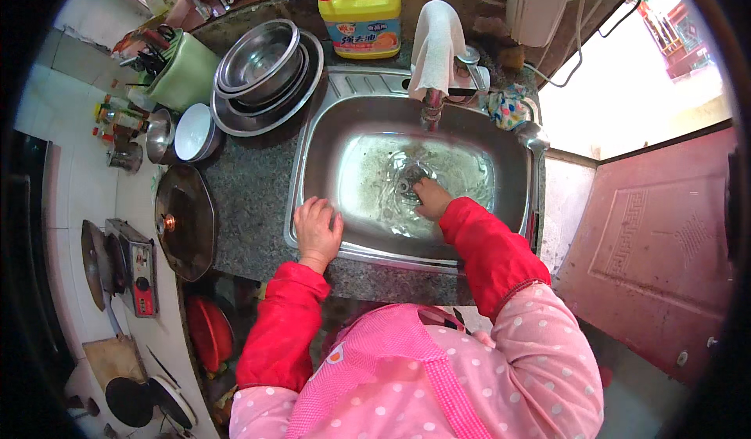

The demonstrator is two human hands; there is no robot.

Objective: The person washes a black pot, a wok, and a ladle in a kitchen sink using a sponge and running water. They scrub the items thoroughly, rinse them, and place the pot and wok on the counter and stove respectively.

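Note:
A stainless steel sink [328, 145] lies before me, with shallow, rippling water [364, 186] over its bottom. My right hand [433, 198] reaches down into the basin, its fingers at the dark drain fitting [409, 182]. Whether the fingers grip the drain or only touch it cannot be told. On the basin's front left rim rests my left hand [317, 228], holding nothing, with the thumb apart from the fingers. A white cloth [437, 43] drapes over the faucet [432, 113] at the back. Red sleeve covers reach both wrists.
Nested steel bowls [258, 57] stand left of the sink, near white bowls [195, 131] and a glass lid [186, 222]. Behind the basin is a yellow detergent jug [361, 19]. A spotted cloth [507, 107] hangs at the back right corner. A pink door [651, 245] stands at right.

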